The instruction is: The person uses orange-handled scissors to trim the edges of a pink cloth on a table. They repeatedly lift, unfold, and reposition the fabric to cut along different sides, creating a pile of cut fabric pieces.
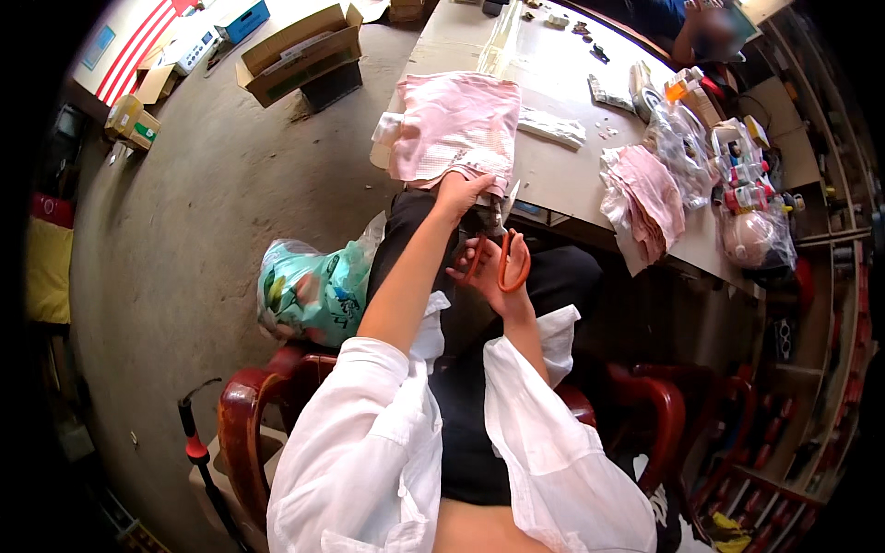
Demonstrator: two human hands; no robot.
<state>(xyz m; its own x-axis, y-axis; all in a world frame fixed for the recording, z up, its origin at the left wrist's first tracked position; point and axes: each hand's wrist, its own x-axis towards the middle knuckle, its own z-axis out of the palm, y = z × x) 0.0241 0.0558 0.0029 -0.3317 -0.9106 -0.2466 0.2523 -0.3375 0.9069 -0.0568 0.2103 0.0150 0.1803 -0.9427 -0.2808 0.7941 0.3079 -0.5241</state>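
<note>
My left hand (458, 195) pinches the lower edge of a pink fabric piece (454, 120), which has a small check pattern and lies over my dark-trousered knee (406, 221) and the table edge. Just below it, my right hand (493, 267) grips large scissors with orange handles (516, 281). Their metal blades point up beside the fabric's lower edge, partly hidden by my left hand. A white folded strip (551, 127) lies on the table right of the fabric.
The table (544, 175) bears pink cloths (641, 203), plastic bags (676, 147) and bottles. A person (682, 37) is across it. A teal bag (313, 286) stands left of my leg, cardboard boxes (295, 60) sit on the floor, and red wooden chairwork (244, 396) surrounds me.
</note>
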